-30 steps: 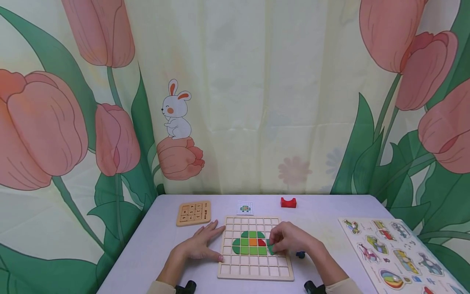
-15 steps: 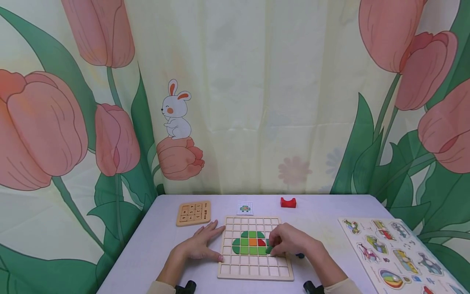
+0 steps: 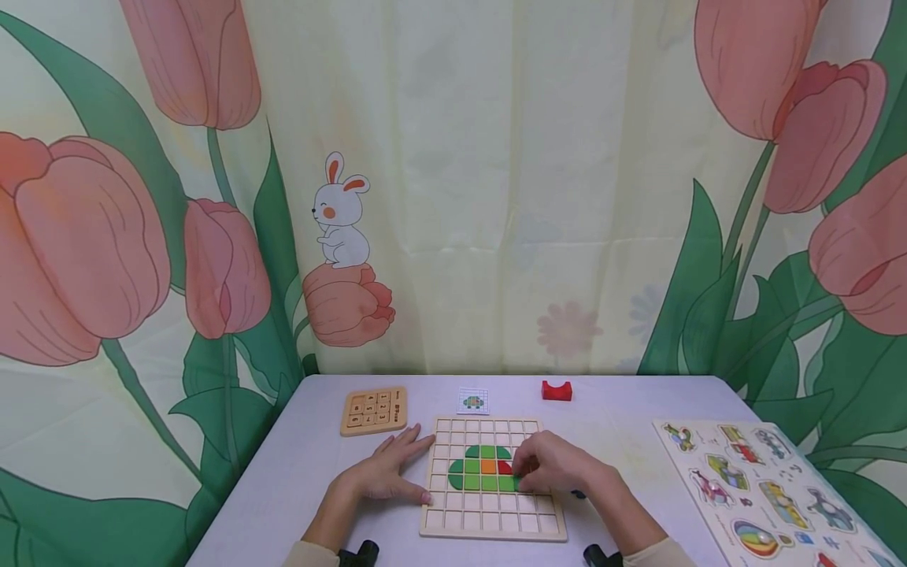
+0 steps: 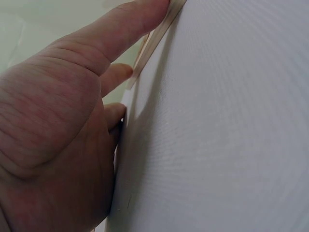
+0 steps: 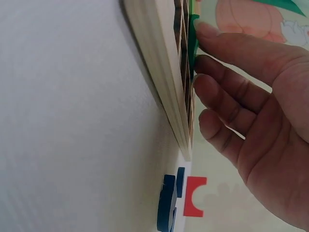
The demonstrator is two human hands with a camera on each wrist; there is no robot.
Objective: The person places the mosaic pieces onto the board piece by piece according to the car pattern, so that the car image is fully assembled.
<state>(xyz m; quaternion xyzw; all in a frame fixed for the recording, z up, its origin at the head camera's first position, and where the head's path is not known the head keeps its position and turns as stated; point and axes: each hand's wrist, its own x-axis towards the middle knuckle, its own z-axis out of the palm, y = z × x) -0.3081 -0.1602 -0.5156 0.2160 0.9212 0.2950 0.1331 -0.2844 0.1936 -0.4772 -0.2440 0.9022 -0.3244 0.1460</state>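
In the head view, a square wooden grid board (image 3: 490, 523) lies on the table, with green tiles (image 3: 472, 481), an orange tile (image 3: 488, 467) and a red tile (image 3: 504, 468) forming a shape in its cells. My left hand (image 3: 388, 469) holds the board's left edge, fingers spread, thumb at the near side. Over the board's right part, my right hand (image 3: 556, 465) pinches a dark green tile (image 5: 192, 46) between thumb and fingers, right down at the grid. Its fingers mostly hide that tile in the head view.
Behind the board are a small picture card (image 3: 473, 402), a wooden number puzzle (image 3: 374, 411) and a red notched block (image 3: 557, 390). Blue pieces (image 5: 166, 203) lie just right of the board. A large illustrated sheet (image 3: 772, 488) covers the table's right side.
My right hand has shifted slightly left with the dark green tile, which has gone from standing up in the fingers to down at the grid. My left hand has stayed put.
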